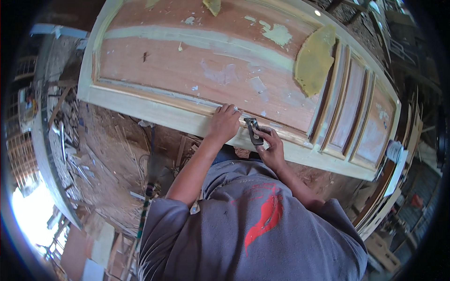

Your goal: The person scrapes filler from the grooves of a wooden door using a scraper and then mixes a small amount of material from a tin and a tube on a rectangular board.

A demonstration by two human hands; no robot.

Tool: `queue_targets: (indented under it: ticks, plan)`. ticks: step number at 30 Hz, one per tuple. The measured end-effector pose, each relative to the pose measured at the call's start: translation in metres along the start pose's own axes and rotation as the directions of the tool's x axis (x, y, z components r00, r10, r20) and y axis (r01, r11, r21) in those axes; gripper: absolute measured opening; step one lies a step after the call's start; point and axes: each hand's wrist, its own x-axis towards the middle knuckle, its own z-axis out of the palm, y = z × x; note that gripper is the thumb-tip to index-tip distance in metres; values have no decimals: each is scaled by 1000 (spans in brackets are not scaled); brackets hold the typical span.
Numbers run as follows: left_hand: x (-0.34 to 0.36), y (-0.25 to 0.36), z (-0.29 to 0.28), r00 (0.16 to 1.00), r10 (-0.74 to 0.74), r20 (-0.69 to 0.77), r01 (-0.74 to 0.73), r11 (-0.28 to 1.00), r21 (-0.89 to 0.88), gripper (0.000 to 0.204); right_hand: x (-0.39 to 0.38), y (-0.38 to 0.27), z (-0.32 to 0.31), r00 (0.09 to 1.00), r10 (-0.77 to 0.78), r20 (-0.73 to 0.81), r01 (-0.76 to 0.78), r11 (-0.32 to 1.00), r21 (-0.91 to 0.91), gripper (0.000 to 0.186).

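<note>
A panelled wooden door (117,97) with raised mouldings and pale filler patches lies across the view. My left hand (224,124) rests on the near moulding (187,106), fingers bent and together at something small and pale that I cannot make out. Just to its right, my right hand (271,146) grips a dark metal hand tool (251,125), tilted with its upper end at the moulding. An irregular yellow sheet (313,61) lies on the door's right part, beside three narrow vertical mouldings.
Dirt floor with wood scraps (101,154) shows below the door's left side. A long pale plank (51,159) runs along the left. Stacked boards (393,173) stand at the right. A dark hose-like strand (150,189) hangs left of my body.
</note>
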Motion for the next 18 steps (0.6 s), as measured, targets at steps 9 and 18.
queue_targets:
  ticks: [9, 18]
  plan:
    - [41, -28, -6, 922, 283, 265, -291, 957, -7, 27, -9, -23, 52, 967, 138, -212, -134, 990, 36, 61]
    - [52, -28, -9, 863, 373, 340, -360, 927, -103, 24, -8, -35, 85, 912, 227, -341, -232, 972, 25, 69]
